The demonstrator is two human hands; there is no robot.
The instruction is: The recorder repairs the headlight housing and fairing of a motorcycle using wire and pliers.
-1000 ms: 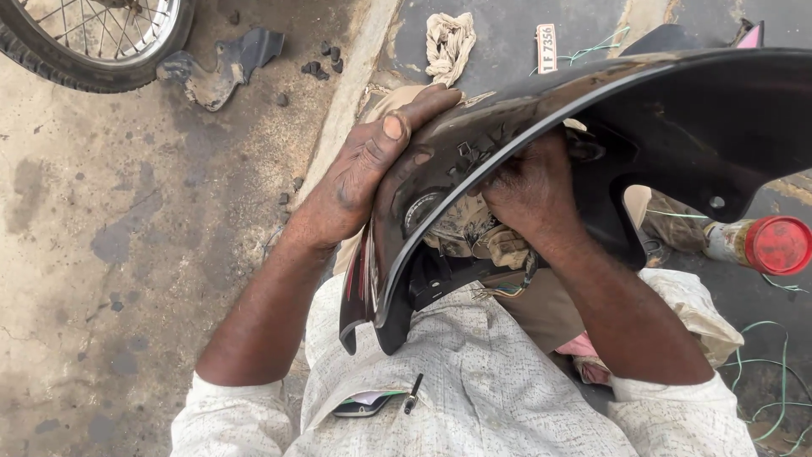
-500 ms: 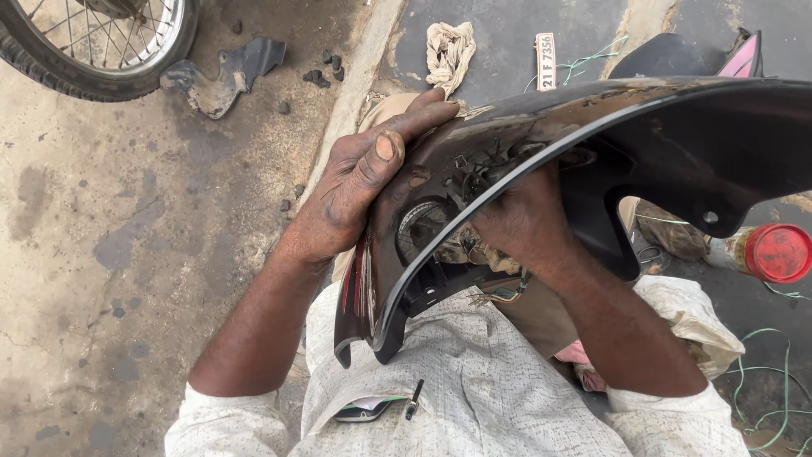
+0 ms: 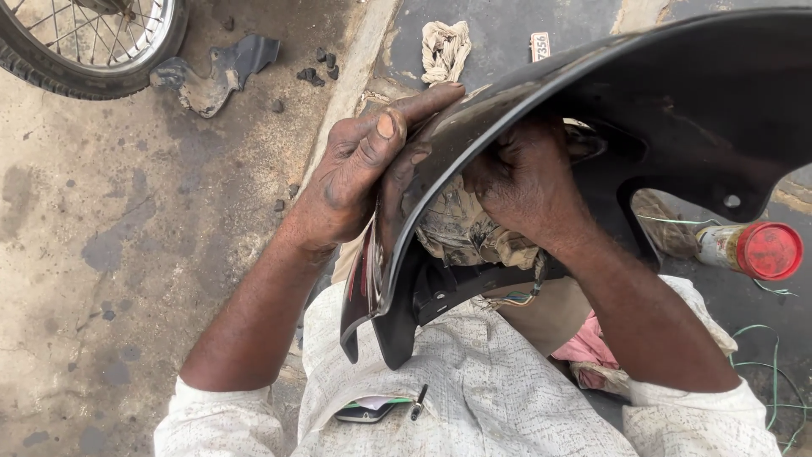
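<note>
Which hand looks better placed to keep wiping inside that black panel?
Probably the right hand: it presses the dirty rag inside the black panel, while the left hand grips the outer edge.

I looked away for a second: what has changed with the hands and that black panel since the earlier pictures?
The black panel has tipped up toward the camera. The left hand has slid along its outer edge, fingers straighter. Unchanged: the right hand stays inside the panel pressing the dirty rag, and the red-capped bottle and wheel lie where they were.

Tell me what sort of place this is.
Probably a roadside motorcycle repair spot: a spoked, tyred wheel on stained concrete, a glossy black plastic body panel held by greasy hands, dirty rags lying about.
</note>
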